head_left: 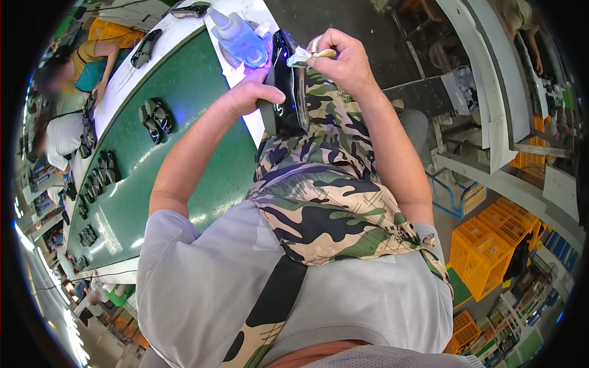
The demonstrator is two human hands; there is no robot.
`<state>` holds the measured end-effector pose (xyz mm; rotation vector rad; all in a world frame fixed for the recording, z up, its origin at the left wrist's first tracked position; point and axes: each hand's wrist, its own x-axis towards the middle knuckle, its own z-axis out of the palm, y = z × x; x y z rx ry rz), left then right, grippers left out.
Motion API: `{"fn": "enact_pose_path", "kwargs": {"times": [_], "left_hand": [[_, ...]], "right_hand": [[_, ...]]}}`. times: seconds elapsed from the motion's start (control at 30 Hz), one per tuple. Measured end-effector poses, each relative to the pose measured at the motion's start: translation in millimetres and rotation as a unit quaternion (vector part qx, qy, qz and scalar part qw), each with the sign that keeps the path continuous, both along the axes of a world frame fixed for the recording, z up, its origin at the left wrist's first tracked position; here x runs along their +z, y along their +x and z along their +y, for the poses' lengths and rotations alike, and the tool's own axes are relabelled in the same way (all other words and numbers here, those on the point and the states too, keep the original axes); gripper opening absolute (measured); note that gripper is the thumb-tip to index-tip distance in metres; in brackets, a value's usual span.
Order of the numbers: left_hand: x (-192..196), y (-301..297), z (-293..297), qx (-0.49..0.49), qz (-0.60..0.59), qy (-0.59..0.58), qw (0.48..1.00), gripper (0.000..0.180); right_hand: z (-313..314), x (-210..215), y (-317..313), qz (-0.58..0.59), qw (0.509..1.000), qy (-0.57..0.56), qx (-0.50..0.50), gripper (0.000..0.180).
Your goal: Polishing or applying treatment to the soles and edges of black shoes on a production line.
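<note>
My left hand (250, 93) is closed round the side of a glossy black shoe (286, 101), its thumb lying across the top. The shoe is held lengthwise above my camouflage apron (334, 122), beside the table edge. A small, crumpled, whitish-yellow cloth (302, 57) is pinched in the fingers of my right hand (345, 60). This cloth touches the shoe near its far end. Just beyond my left hand stands a translucent squeeze bottle (242, 42) with a pointed nozzle and bluish light on it.
A green conveyor belt (202, 122) with a white border runs along my left. Several black shoes (156, 119) lie on it. Other people (64, 132) sit along its far side. To my right are yellow crates (485, 245) and a metal frame (503, 172).
</note>
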<state>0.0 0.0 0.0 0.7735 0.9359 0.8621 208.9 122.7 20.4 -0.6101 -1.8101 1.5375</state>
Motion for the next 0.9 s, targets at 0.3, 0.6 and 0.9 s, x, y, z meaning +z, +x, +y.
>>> {"fn": "enact_pose_path", "kwargs": {"times": [0.3, 0.6, 0.9], "left_hand": [[0.8, 4.2, 4.3, 0.113, -0.062, 0.003, 0.992, 0.064], [-8.1, 7.2, 7.0, 0.154, -0.081, 0.014, 0.985, 0.054], [-18.3, 11.3, 5.6, 0.233, -0.177, 0.021, 0.956, 0.054]], "right_hand": [[-16.3, -10.5, 9.0, 0.005, 0.992, -0.119, 0.033, 0.021], [-14.1, -0.7, 23.7, -0.037, 0.994, -0.088, 0.057, 0.021], [-13.0, -3.4, 43.8, 0.008, 0.998, -0.041, 0.047, 0.022]]}}
